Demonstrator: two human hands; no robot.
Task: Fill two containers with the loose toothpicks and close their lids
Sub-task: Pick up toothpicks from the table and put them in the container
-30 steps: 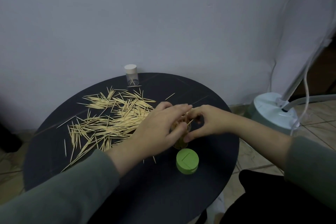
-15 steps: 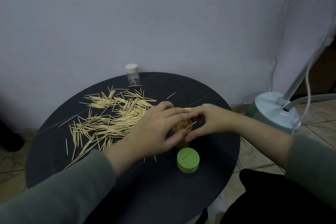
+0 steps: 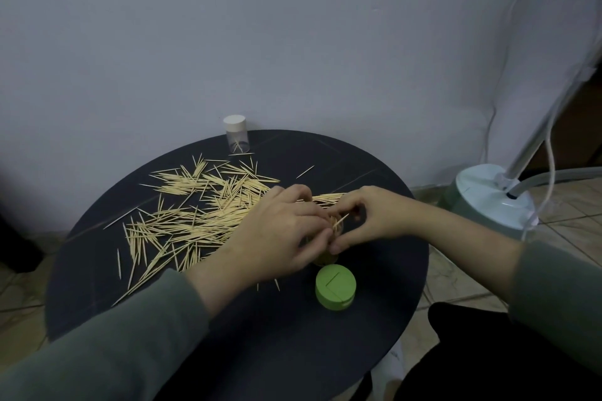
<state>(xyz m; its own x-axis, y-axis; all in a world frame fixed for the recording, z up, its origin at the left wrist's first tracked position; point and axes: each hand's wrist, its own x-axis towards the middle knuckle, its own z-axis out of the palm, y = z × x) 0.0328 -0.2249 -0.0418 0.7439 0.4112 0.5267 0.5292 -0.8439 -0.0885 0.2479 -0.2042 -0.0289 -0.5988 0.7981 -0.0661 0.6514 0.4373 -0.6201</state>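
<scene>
Pale wooden toothpicks [image 3: 195,221], matt black table [image 3: 293,335], smooth green plastic lid [image 3: 335,290]

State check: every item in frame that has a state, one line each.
left hand: fingers curled round the open container
right hand: fingers curled at the container's mouth, on toothpicks
open container: upright, lid off, mostly hidden by hands, toothpicks inside
green lid: off, lying on the table
clear container: upright, white cap on, few toothpicks inside
loose toothpicks: scattered on the table

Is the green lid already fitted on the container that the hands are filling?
No, the green lid lies on the table, apart from the container.
</scene>
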